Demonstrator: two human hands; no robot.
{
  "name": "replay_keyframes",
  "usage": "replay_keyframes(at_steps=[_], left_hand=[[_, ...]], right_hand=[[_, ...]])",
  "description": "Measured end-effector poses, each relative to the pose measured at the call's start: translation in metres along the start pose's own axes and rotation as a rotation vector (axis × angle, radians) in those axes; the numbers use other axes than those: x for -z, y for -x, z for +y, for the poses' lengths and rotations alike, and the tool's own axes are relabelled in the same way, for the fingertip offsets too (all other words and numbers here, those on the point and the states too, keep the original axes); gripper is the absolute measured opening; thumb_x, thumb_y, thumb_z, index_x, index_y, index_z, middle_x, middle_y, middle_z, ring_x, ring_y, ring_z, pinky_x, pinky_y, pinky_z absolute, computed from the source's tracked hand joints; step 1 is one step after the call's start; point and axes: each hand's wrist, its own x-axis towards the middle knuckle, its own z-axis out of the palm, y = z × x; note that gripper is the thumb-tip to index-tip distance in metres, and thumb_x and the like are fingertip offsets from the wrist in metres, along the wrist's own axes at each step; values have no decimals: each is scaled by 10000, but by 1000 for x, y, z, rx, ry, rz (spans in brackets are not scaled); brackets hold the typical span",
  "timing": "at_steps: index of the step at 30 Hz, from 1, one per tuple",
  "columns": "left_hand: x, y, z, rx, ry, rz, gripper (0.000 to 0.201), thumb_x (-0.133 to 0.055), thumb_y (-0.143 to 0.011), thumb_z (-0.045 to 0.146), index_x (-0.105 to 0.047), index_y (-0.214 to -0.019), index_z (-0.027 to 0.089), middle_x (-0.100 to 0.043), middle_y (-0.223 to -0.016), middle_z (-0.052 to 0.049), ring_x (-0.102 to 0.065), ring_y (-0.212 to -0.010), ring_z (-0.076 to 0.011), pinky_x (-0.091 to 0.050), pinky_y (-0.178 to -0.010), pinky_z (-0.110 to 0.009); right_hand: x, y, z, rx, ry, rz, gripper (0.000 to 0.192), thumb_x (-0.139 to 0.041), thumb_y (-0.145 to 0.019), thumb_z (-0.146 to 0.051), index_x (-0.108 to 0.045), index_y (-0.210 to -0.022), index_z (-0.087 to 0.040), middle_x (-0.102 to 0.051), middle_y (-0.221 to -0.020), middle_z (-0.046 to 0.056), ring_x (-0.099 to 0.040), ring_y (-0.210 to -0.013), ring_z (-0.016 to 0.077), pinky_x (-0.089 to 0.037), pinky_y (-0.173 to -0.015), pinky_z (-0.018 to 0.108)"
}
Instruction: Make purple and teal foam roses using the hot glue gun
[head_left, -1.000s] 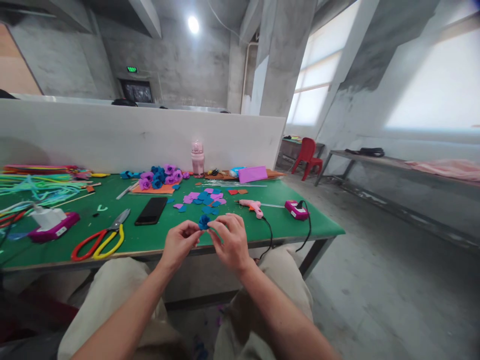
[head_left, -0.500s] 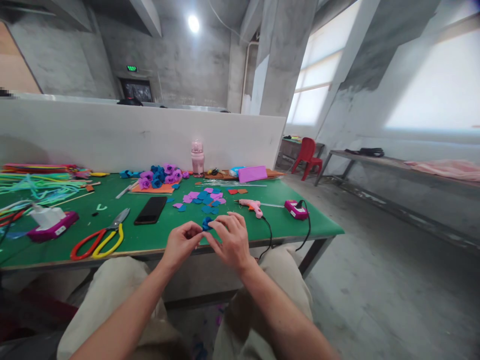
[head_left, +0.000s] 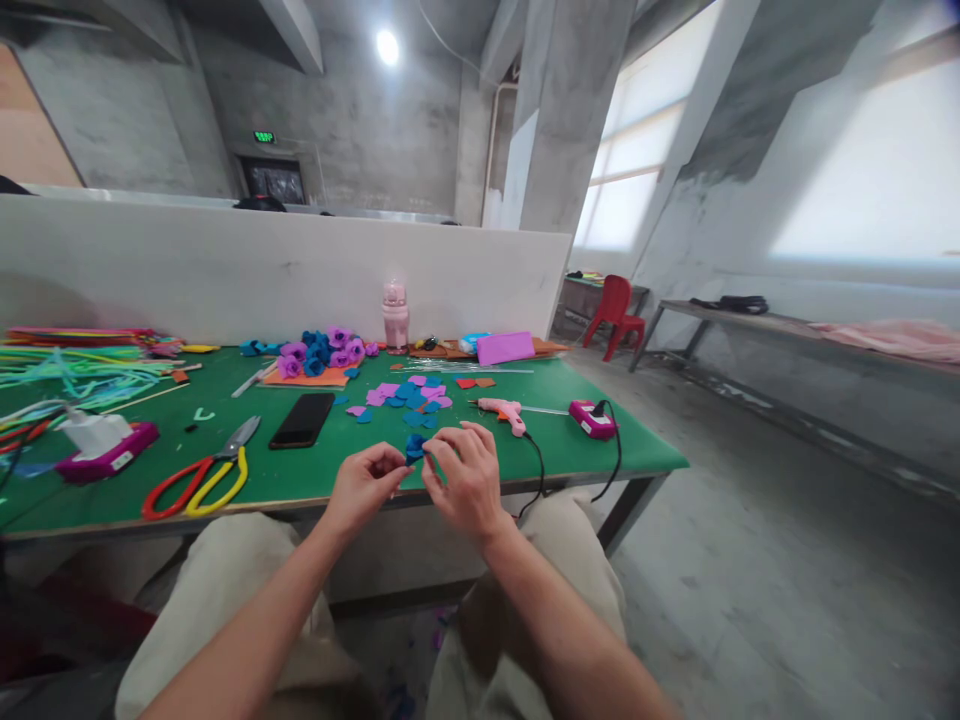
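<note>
A small blue paper flower (head_left: pixel 415 447) is held between my two hands, just above the front edge of the green table. Thumb and fingers of my left hand (head_left: pixel 367 484) pinch its base from the left. From the right, my right hand (head_left: pixel 466 478) is closed with its fingertips on the petals. Beyond the flower lie loose purple and blue paper petals (head_left: pixel 409 392). A pink glue gun (head_left: pixel 504 412) rests to the right of them, its black cord running over the front edge. Finished purple and blue flowers (head_left: pixel 321 352) are bunched farther back on orange paper.
Red-and-yellow-handled scissors (head_left: pixel 214 475) and a black phone (head_left: pixel 301 420) lie left of my hands. A purple power socket (head_left: pixel 592 419) stands at the right, another at the left (head_left: pixel 112 455). A pink bottle (head_left: pixel 395 317) stands before the white partition (head_left: pixel 300 262). Colourful stems (head_left: pixel 82 370) fill the far left.
My right hand has shifted slightly right, its thumb and fingers drawn closer together at the flower. More of the blue flower shows between the hands. My left hand is nearly still.
</note>
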Motion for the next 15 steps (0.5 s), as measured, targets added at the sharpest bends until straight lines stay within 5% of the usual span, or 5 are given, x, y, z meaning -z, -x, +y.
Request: replay_keyframes(at_steps=[5, 9, 15], left_hand=[[3, -1, -1, -20, -14, 26, 183, -670, -669, 310, -563, -668, 161, -506, -483, 51, -439, -431, -75, -338, -422, -177], [10, -4, -2, -165, -114, 88, 104, -623, -707, 265, -594, -699, 165, -562, -569, 26, -492, -514, -92, -384, -491, -193], [12, -4, -3, -454, -301, 143, 76, -551, -773, 203, -604, -723, 180, -612, -750, -12, -541, -686, -121, -428, -651, -229]], right_hand=[[1, 0, 3, -17, -62, 71, 174, -523, -795, -141, -617, -913, -228, -620, -891, 26, -557, -872, 153, -344, -972, 373], [2, 0, 10, -270, -296, 131, 113, -539, -776, -192, -621, -852, -203, -607, -865, 41, -554, -845, 169, -418, -854, 348], [-9, -1, 17, -773, -952, -168, 201, -545, -785, -359, -624, -754, -176, -602, -661, 7, -479, -531, 104, -377, -495, 230]])
